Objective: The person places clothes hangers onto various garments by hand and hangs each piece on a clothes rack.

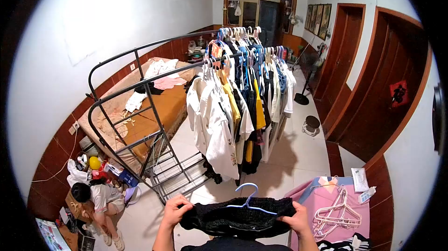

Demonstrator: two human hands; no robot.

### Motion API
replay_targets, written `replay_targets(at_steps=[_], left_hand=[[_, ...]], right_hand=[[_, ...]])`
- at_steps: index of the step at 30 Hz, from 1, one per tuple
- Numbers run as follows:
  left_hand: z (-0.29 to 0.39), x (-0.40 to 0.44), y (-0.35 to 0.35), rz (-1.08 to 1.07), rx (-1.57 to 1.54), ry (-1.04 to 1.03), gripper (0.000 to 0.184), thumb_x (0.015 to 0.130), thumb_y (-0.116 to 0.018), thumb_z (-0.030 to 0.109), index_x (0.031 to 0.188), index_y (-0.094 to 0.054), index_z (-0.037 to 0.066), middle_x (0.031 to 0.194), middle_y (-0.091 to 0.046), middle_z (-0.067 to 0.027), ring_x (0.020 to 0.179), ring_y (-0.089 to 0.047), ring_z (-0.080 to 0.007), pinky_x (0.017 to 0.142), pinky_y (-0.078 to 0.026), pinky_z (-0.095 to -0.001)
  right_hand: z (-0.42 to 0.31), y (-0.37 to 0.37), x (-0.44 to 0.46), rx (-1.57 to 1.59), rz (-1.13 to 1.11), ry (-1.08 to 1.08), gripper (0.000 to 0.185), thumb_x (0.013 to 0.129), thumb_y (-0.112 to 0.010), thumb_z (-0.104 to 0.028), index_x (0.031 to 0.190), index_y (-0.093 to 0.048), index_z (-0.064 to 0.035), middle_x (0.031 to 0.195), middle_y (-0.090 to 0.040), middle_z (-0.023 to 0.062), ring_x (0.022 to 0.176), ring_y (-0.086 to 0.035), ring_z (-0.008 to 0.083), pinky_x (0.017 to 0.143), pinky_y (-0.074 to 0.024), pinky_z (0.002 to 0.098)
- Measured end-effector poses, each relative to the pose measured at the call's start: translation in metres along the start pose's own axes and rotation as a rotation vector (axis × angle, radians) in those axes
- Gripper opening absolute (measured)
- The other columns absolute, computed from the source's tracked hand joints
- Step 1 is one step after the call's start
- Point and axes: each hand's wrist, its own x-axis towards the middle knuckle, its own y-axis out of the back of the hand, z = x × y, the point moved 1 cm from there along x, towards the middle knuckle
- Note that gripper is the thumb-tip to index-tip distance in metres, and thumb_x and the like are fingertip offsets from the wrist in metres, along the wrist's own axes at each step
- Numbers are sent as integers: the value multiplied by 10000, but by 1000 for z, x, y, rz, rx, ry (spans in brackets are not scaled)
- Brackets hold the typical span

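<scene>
A black knitted garment (210,218) is stretched sideways in front of my body. My left hand (177,210) pinches its left end, and my right hand (297,217) grips the right end. A light blue hanger (247,199) sits in the garment's opening, its hook pointing up between my hands. The garment's lower part is cut off by the bottom of the view. Closest to my right hand is a pink-covered surface (305,199) with several white and pink hangers (338,216) piled on it.
Ahead, a black metal rack (161,74) carries several hung clothes (217,125). Behind it a bed (154,129) holds loose garments. A person (102,199) sits low at left among boxes. A standing fan (303,98) and a stool (311,124) are at right.
</scene>
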Motion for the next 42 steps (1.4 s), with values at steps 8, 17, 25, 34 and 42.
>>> replay_targets(at_steps=[8, 17, 25, 34, 42], left_hand=[[-38, 48, 61, 369, -77, -145, 55, 746, -687, -4, 702, -665, 21, 725, -581, -44, 710, -538, -138, 669, -425, -259], [-43, 106, 92, 299, 176, -202, 187, 700, -726, 45, 850, -615, 57, 949, -607, -91, 937, -558, -234, 858, -420, -330], [-28, 143, 63, 176, 596, -308, 342, 624, -739, 187, 946, -673, 93, 836, -620, -58, 896, -565, -261, 973, -314, -427], [-7, 212, 75, 395, 494, -321, 198, 599, -729, 100, 772, -640, 66, 713, -577, -55, 767, -527, -257, 858, -340, -376], [-25, 300, 66, 473, 339, -417, 176, 600, -662, 18, 759, -588, 29, 720, -539, -76, 777, -504, -271, 771, -393, -360]], right_hand=[[-26, -83, 45, 45, -118, -41, 416, 677, -767, 41, 1068, -627, 26, 984, -674, 22, 863, -611, 99, 810, -502, 263], [-55, -115, 87, 122, -156, -100, 428, 720, -714, 94, 1125, -581, 50, 1029, -675, 88, 910, -645, 153, 840, -524, 302], [-66, -125, 129, 245, -224, -118, 474, 724, -715, 112, 1170, -574, 43, 1076, -663, 84, 934, -631, 149, 852, -519, 299], [-74, -93, 188, 211, -406, -44, 466, 728, -748, 64, 1161, -586, 5, 1011, -643, 13, 909, -595, 88, 817, -496, 242], [-88, -73, 222, 249, -470, 100, 397, 728, -763, 30, 1104, -638, 6, 1061, -626, 37, 982, -576, 102, 857, -470, 263]])
